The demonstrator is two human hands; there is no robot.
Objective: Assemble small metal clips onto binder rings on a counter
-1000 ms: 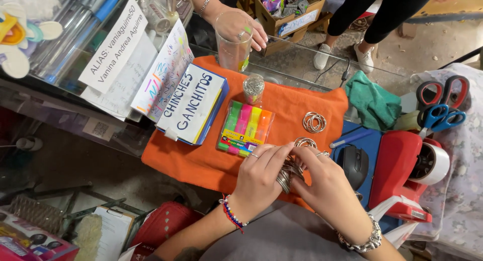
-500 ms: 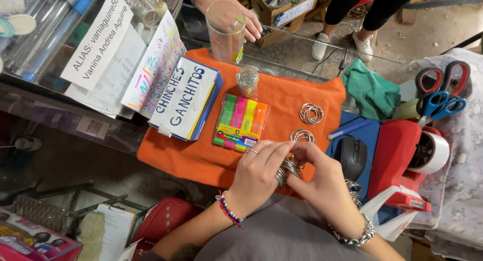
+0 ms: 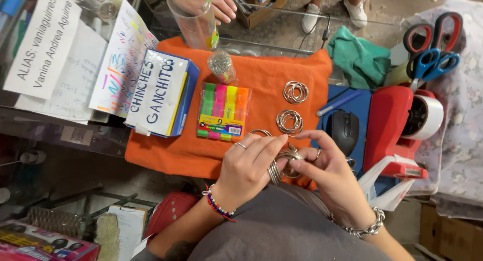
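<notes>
My left hand [image 3: 247, 165] and my right hand [image 3: 326, 169] meet over the near edge of an orange cloth [image 3: 261, 65], both pinching a bunch of metal key rings [image 3: 282, 163]. Two more clusters of rings lie on the cloth just beyond: one close to my fingers [image 3: 289, 122], one farther off [image 3: 295, 91]. A pack of coloured highlighters [image 3: 220, 111] lies to the left of them. Another person's hand [image 3: 216, 2] holds a clear plastic cup [image 3: 195, 20] at the cloth's far edge, next to a small jar of clips [image 3: 222, 66].
A labelled blue box [image 3: 160, 92] and paper signs [image 3: 48, 45] stand at the left. On the right sit a black mouse [image 3: 344, 130], a red tape dispenser [image 3: 397, 125], scissors [image 3: 432, 45] and a green cloth [image 3: 362, 57]. Another person's feet [image 3: 334, 12] are beyond the counter.
The view has shifted closer and lower over the counter. My hands stay together on the rings, working them at the near edge; a second cluster now lies on the cloth.
</notes>
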